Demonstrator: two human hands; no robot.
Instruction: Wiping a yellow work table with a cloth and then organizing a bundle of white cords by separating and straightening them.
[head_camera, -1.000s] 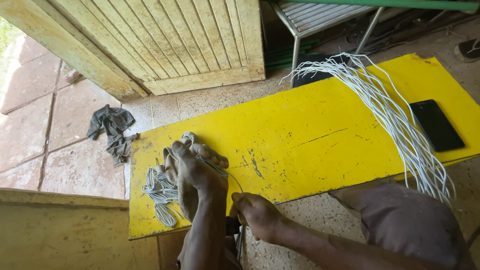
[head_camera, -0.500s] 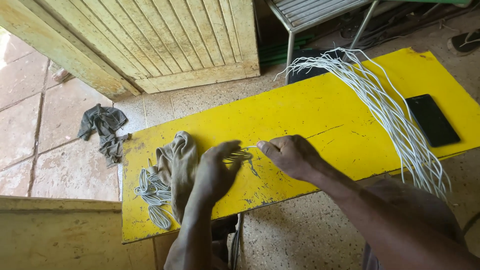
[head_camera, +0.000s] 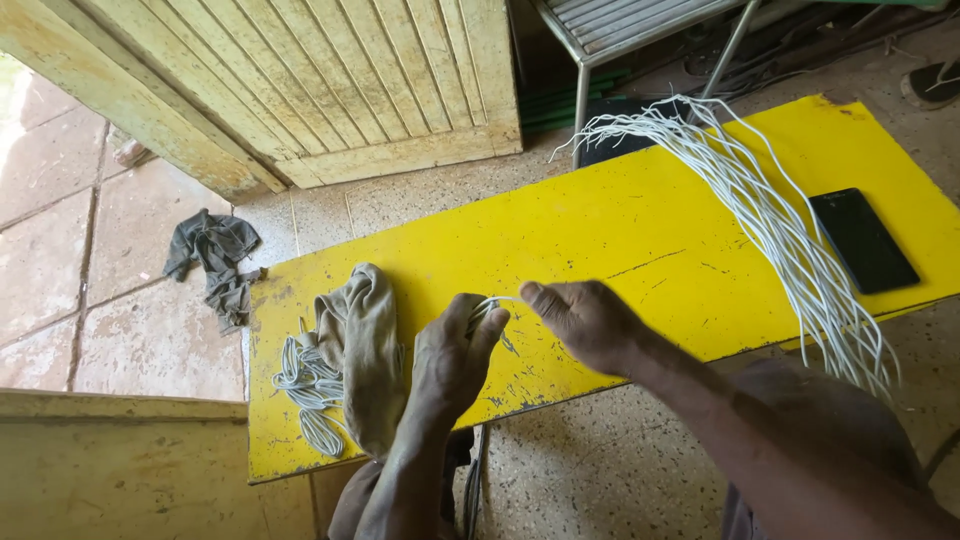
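Note:
My left hand (head_camera: 452, 362) is over the front of the yellow table (head_camera: 620, 225), its fingers curled around a small coil of white wire (head_camera: 488, 309). My right hand (head_camera: 582, 322) is just to its right, fingertips touching the same coil. To the left of my left hand a crumpled beige cloth (head_camera: 362, 350) lies on the table. Beside the cloth, near the table's left end, lies a pile of coiled white wires (head_camera: 308, 385).
A long bundle of white wires (head_camera: 790, 235) crosses the right part of the table and hangs over its front edge. A black phone (head_camera: 862, 240) lies at the right end. A grey rag (head_camera: 215, 258) is on the floor, a wooden door (head_camera: 330, 80) beyond.
Both hands have shifted right along the table, away from the cloth and wire pile. The right hand came up from below the table edge to meet the left at a small wire coil.

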